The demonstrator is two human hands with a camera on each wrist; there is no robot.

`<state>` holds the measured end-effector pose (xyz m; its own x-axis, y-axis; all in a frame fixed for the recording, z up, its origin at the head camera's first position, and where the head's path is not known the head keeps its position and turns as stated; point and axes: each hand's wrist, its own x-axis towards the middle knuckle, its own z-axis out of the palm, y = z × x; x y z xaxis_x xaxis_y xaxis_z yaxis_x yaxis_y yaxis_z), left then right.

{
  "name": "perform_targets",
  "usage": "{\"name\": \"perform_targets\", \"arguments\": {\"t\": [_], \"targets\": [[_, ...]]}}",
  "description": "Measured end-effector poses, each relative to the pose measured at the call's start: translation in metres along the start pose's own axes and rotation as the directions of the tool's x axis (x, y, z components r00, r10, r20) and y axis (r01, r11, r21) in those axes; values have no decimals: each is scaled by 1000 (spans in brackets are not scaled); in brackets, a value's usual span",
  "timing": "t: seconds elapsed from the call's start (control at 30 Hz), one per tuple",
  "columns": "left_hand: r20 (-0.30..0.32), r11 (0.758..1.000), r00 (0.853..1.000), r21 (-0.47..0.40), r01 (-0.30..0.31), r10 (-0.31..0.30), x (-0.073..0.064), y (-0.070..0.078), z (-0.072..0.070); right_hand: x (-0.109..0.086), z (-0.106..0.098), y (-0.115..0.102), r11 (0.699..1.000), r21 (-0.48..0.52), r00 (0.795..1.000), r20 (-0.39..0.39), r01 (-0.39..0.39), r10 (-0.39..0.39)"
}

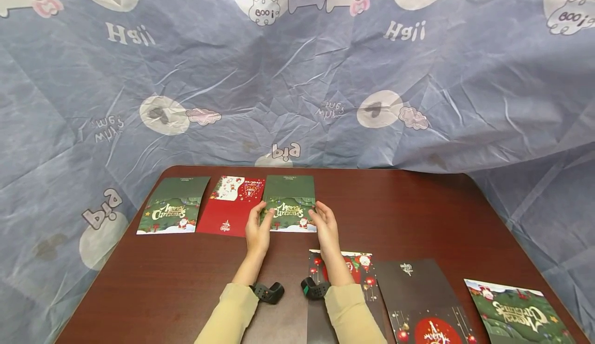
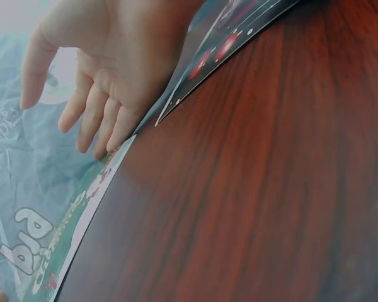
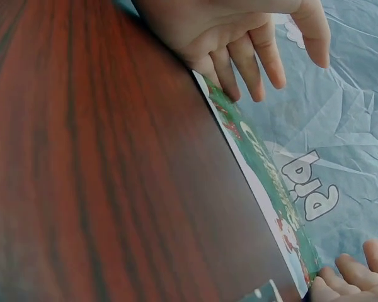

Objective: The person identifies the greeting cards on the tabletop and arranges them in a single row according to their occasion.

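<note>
A green Merry Christmas card lies unfolded at the back middle of the table, its printed half toward me. My left hand is at its left edge and my right hand at its right edge. Seen from the left wrist, the right hand has its fingers extended, little-finger side low by the card's corner, thumb apart. From the right wrist, the left hand looks much the same at the opposite corner, with the right fingertips at the lower right.
Left of this card lie a red card and another green card. Nearer me, a dark ornament card sits under my right forearm. Farther right are a second dark card and an upside-down green card. A patterned cloth hangs behind the table.
</note>
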<state>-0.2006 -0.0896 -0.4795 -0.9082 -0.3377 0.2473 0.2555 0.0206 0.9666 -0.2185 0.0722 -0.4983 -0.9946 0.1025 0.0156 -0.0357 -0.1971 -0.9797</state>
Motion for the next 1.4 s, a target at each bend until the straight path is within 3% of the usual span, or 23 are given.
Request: {"name": "perform_targets", "arguments": {"t": [0.27, 0.7, 1.4], "targets": [[-21, 998, 1000, -57, -15, 14, -3, -1, -1, -4, -2, -4, 1000, -20, 999, -32, -21, 21], [-56, 996, 996, -63, -66, 63, -9, 3, -2, -13, -7, -21, 971, -161, 983, -85, -175, 163], [-31, 990, 989, 4, -144, 144, -32, 7, -5, -24, -30, -35, 897, -382, 965, 46, -223, 259]]}}
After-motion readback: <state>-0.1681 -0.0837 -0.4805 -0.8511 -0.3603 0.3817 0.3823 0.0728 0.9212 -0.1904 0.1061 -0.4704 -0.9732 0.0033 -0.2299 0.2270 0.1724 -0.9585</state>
